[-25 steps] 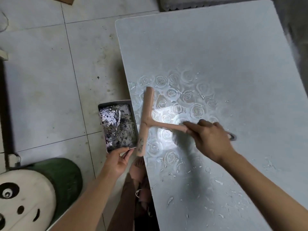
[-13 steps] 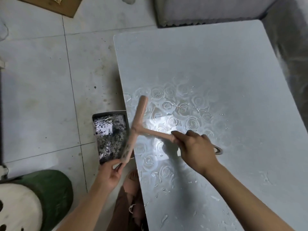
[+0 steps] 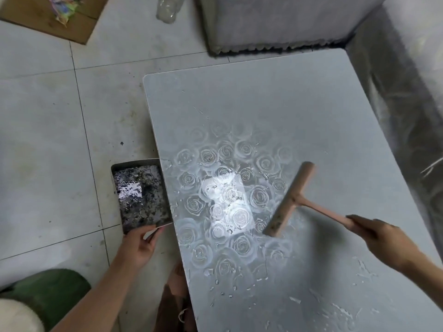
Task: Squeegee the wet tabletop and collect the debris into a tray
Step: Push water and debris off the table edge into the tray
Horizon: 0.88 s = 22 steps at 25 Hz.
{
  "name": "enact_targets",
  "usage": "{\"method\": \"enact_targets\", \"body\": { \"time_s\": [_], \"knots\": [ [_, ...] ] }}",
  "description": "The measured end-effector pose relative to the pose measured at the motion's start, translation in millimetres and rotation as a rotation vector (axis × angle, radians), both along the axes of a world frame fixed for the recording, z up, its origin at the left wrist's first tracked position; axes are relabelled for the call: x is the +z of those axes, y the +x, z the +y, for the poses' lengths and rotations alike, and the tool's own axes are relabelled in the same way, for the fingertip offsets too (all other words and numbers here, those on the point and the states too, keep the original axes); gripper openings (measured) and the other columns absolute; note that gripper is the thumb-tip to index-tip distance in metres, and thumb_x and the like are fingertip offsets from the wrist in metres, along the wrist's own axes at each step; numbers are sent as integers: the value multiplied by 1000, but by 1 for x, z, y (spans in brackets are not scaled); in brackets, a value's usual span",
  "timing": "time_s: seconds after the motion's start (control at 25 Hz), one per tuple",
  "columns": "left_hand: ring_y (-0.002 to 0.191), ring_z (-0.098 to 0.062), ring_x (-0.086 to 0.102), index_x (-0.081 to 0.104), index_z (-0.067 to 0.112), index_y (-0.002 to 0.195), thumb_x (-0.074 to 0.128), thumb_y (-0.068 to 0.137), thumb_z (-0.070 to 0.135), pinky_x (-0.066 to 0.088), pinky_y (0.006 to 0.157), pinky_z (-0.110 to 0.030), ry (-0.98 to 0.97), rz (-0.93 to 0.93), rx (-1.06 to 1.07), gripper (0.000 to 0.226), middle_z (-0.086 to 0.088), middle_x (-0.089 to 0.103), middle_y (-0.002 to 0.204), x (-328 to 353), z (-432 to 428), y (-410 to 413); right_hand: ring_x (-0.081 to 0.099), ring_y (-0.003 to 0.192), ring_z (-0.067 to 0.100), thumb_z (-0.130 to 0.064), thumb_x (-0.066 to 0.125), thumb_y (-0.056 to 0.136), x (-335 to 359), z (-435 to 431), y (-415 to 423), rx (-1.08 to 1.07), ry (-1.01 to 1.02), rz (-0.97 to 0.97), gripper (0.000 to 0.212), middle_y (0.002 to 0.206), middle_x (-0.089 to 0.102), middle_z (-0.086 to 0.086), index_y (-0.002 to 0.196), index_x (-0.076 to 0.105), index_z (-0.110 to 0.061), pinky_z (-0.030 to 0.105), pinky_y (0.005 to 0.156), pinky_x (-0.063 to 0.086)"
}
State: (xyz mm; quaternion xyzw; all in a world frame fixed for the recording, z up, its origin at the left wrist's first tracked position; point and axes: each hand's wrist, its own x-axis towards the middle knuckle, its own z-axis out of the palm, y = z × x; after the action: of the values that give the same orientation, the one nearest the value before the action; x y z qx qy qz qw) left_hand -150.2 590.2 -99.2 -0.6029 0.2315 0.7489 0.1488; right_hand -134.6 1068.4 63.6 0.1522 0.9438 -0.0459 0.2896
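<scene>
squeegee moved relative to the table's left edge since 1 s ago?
Yes. The squeegee went right: from the tabletop's left edge beside the tray to the far side of the rose pattern.

The far half of the desk (image 3: 287, 104) is open surface. The squeegee (image 3: 290, 200), gripped by the right hand (image 3: 386, 238), angles across its right middle. The tray (image 3: 134, 162), held by the left hand (image 3: 141, 245), butts the desk's left edge. A grey block (image 3: 275, 20) bounds the far side, a wall (image 3: 407, 92) the right.
</scene>
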Motion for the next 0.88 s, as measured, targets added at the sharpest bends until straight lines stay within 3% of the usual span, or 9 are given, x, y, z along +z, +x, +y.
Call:
{"method": "enact_targets", "body": {
  "time_s": [0.16,0.28,0.32,0.36,0.4,0.48,0.6,0.68,0.88],
  "knots": [
    [117,-38,54,55,1,114,57,79,-14,50,95,-36,-30,73,-19,38,-17,51,136,-3,-5,-10,62,81,35,-31,52,95,-22,-23,-52,145,-110,61,30,79,60,8,124,61,-31,40,73,48],
    [119,-42,50,50,3,129,86,12,-16,51,90,-40,11,62,8,124,-15,55,129,-2,-5,-17,62,81,31,-38,50,94,-3,12,-55,85,-52,36,31,79,61,3,122,62,-33,38,73,47],
    [120,-42,49,52,2,126,86,12,-16,51,87,-41,17,63,19,120,-15,55,128,1,-5,-19,61,80,30,-41,48,94,3,23,-50,63,-25,4,31,78,61,1,121,62,-35,38,73,48],
    [122,-43,48,53,2,123,83,34,-18,52,83,-42,39,79,24,97,-16,55,129,3,-4,-22,61,79,29,-43,47,94,5,29,-46,57,-3,-23,31,77,61,-1,120,62,-36,39,73,49],
    [124,-44,47,53,1,124,70,62,-18,55,78,-43,32,69,29,67,-17,55,129,5,-3,-24,61,77,29,-43,46,94,3,28,-46,66,6,-33,32,76,60,-1,120,62,-36,40,73,49],
    [125,-45,46,52,0,127,41,88,-13,58,71,-39,5,24,23,43,-18,57,126,2,-5,-28,61,78,30,-39,46,95,-3,6,-56,102,-51,-7,32,75,58,0,123,60,-36,39,72,49],
    [117,-47,52,54,-1,115,35,92,-11,56,75,-38,0,42,-18,32,-20,57,119,4,-4,-32,62,80,30,-36,43,98,-30,-55,-93,276,-186,64,32,78,55,0,127,56,-37,36,75,46],
    [101,-47,62,51,0,123,34,92,-11,55,75,-37,-14,48,-30,37,-22,57,119,6,-4,-34,63,86,28,-36,43,98,-41,-97,-116,457,-176,125,33,85,59,1,129,53,-38,35,80,42],
    [126,-44,46,46,3,133,36,88,-15,55,76,-39,-12,60,15,49,-17,50,138,2,-5,-35,63,67,31,-34,54,93,7,-47,-127,426,-84,171,28,65,44,-11,119,65,-35,34,63,43]
  ]
}}
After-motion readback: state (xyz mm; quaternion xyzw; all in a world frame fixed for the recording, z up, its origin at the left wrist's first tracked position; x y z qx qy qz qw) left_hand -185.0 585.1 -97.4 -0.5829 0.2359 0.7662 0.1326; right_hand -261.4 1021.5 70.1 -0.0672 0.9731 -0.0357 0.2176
